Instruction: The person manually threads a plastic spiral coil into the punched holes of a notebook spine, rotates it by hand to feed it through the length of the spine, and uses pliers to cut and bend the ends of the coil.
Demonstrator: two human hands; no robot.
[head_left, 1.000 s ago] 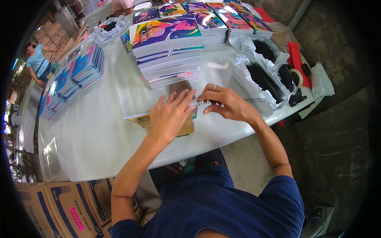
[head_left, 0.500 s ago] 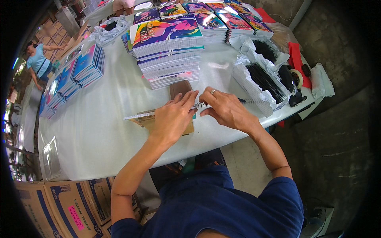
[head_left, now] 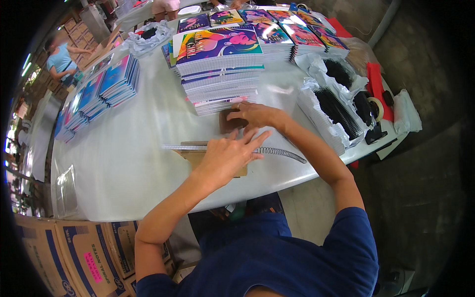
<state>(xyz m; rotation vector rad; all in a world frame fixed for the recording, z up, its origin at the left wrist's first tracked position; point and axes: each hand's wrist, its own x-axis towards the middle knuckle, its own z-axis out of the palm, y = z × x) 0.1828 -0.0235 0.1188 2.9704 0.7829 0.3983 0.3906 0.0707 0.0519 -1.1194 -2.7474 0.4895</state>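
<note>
My left hand (head_left: 225,157) straddles the upper edge of a notebook (head_left: 185,147), which stands on its side with its white page edges up. The thumb and some fingers stretch out to the right. A dark wire spiral coil (head_left: 282,152) runs from under this hand, its free end curving off to the right. Beneath lies a piece of tan board (head_left: 197,157), partly covered by the hand. Farther off, my right hand (head_left: 255,115) has its fingers bent over a brown block (head_left: 226,120) in front of the tall notebook stack (head_left: 220,81).
More notebooks with colourful covers (head_left: 292,37) fill the far side. Blue notebooks (head_left: 106,84) are piled at the left. A paper-lined box of black coils (head_left: 339,111) and a tape roll (head_left: 377,109) sit at the right. Cartons (head_left: 86,255) stand below; a person (head_left: 62,62) works beyond.
My right hand has let go of the coil and moved up and left to the brown block. The coil's end now hangs free. My left hand stays at the notebook, fingers more spread.
</note>
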